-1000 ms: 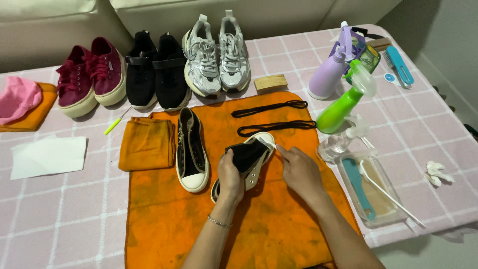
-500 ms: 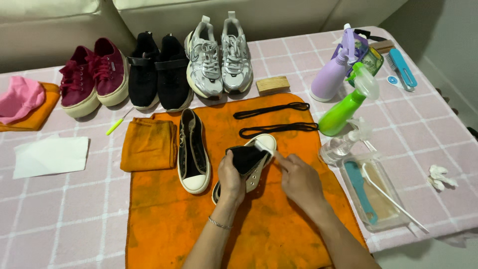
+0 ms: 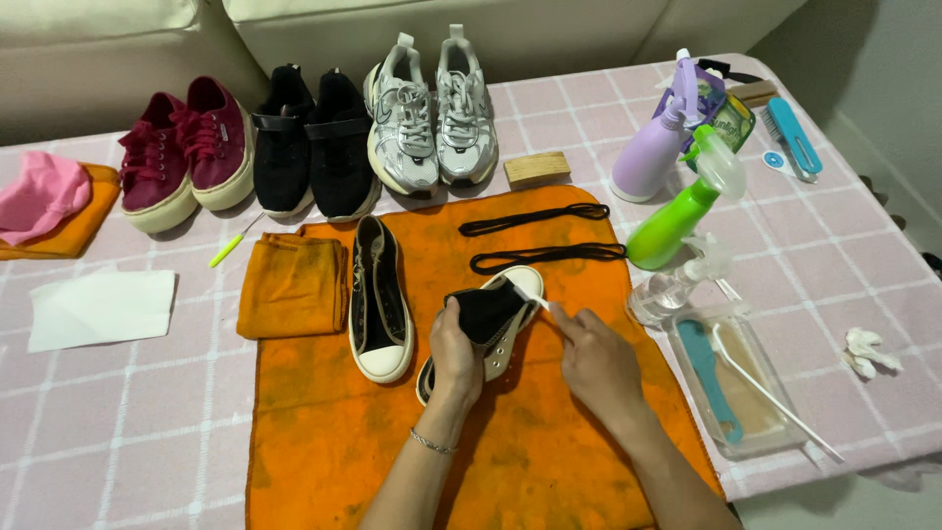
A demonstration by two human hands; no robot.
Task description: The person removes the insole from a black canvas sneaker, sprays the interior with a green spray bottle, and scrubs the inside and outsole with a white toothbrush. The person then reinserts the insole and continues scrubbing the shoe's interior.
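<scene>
Firmly closed, left hand (image 3: pixel 456 355) grips black sneaker (image 3: pixel 488 322); right hand (image 3: pixel 596 355) pinches swab (image 3: pixel 536 299).

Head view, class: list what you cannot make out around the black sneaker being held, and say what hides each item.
1. Black sneaker: its heel end and lower side, covered by the left hand.
2. The small white item at the right hand fingertips: too small to identify.
3. Clear tray: its contents are blurred by the plastic.
4. Both forearms: cut off by the bottom edge.

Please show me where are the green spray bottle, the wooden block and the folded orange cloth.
green spray bottle (image 3: pixel 659 236), head view, lower body.
wooden block (image 3: pixel 537 168), head view, top face.
folded orange cloth (image 3: pixel 291 285), head view, middle.
</scene>
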